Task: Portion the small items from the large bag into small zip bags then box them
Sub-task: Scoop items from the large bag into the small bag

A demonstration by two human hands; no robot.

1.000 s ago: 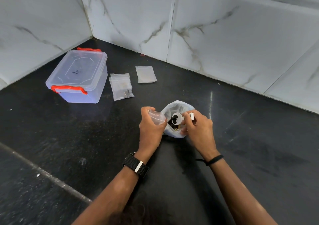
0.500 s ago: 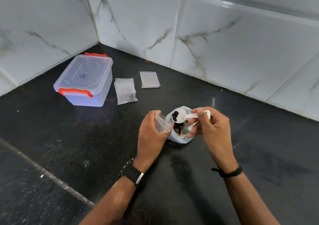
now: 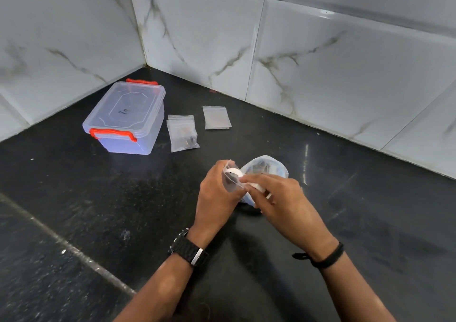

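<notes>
My left hand [image 3: 217,196] grips a small clear zip bag [image 3: 230,179] with its mouth held open. My right hand [image 3: 283,200] holds a white plastic scoop [image 3: 246,177], whose bowl is tipped into the mouth of that small bag. Right behind both hands sits the large clear bag [image 3: 265,168] of small dark items, open at the top. A clear plastic box [image 3: 128,117] with orange latches stands closed at the back left. Beside it lie filled small zip bags [image 3: 182,134] and flat small zip bags [image 3: 216,117].
The black stone counter [image 3: 98,198] meets white marble-tiled walls [image 3: 320,62] in a corner behind the box. A pale seam [image 3: 61,242] runs diagonally across the counter at the lower left. A watch is on my left wrist, a black band on the right.
The scoop, loaded with dark items over the large bag, has swung left and now tips into the small bag's mouth. My view has drifted, so everything sits a little lower and rightward.
</notes>
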